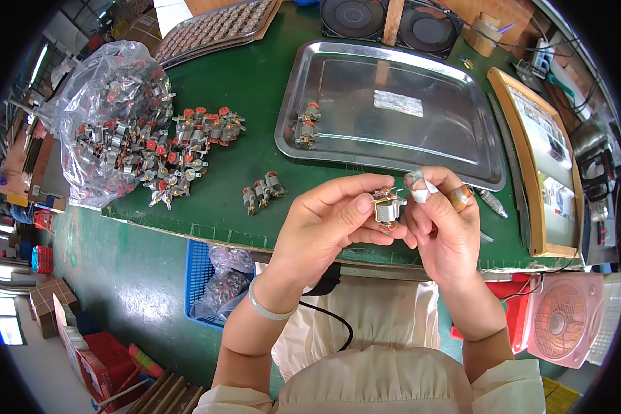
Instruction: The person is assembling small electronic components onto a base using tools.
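Observation:
My left hand (pixel 324 217) pinches a small silvery metal component (pixel 387 211) with brass-coloured parts between its thumb and fingers, above the front of the green table. Close on its right, my right hand (pixel 448 228) is closed, thumb against the bent fingers. White wrapping covers one fingertip and a tan band circles another finger. Whatever this hand pinches, if anything, is too small to make out. Several similar components (pixel 263 191) lie left of my hands. Beyond them stands a metal tray (pixel 393 148) with a few red-capped components (pixel 309 124) at its left side.
A clear plastic bag (pixel 83 90) of components spills onto the table (pixel 255 76) at left. A filled grid tray (pixel 217 31) and black round-faced units (pixel 352 17) stand behind. A wooden frame (pixel 541 165) borders the right. Below are a blue basket (pixel 197 279) and pink fan (pixel 562 317).

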`<state>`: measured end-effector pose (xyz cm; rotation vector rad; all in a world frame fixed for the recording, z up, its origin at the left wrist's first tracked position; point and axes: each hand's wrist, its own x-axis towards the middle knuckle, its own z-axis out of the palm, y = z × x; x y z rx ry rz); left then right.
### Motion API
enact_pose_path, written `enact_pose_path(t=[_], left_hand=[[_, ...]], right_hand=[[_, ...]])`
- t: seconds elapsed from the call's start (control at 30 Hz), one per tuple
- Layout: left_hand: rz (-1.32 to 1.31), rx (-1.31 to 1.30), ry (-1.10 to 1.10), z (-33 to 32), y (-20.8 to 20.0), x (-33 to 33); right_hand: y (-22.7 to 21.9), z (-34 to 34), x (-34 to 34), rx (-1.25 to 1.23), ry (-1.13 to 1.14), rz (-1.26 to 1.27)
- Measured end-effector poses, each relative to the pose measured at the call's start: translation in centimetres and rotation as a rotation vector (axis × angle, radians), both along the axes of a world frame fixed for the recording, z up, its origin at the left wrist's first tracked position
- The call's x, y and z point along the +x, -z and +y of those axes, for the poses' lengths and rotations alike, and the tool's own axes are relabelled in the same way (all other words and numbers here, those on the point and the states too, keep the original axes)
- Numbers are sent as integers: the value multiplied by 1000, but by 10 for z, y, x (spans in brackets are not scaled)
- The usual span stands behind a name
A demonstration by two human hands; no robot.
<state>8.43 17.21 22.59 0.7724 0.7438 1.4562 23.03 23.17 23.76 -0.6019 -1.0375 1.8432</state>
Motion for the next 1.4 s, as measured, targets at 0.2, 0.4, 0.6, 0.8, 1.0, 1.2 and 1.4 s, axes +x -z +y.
enact_pose_path(t=[0.2,0.4,0.6,0.8,1.0,1.2,1.4], left_hand=[[-21,-3,-1,0,-1,0],[-20,6,18,-1,1,-1],[-33,-23,-30,-3,0,-2],[20,25,-85,1,2,1],[237,184,-286,0,6,8],[299,303,-460,3,8,19],[313,309,-492,3,7,17]], right_hand=[[4,-4,0,-14,27,27],[4,-5,3,-22,57,17],[6,-1,10,-18,27,-65],[0,-13,9,-40,-227,-150],[4,-14,1,-139,-247,-44],[3,-20,-8,23,-86,-95],[4,-13,-4,-179,-259,26]])
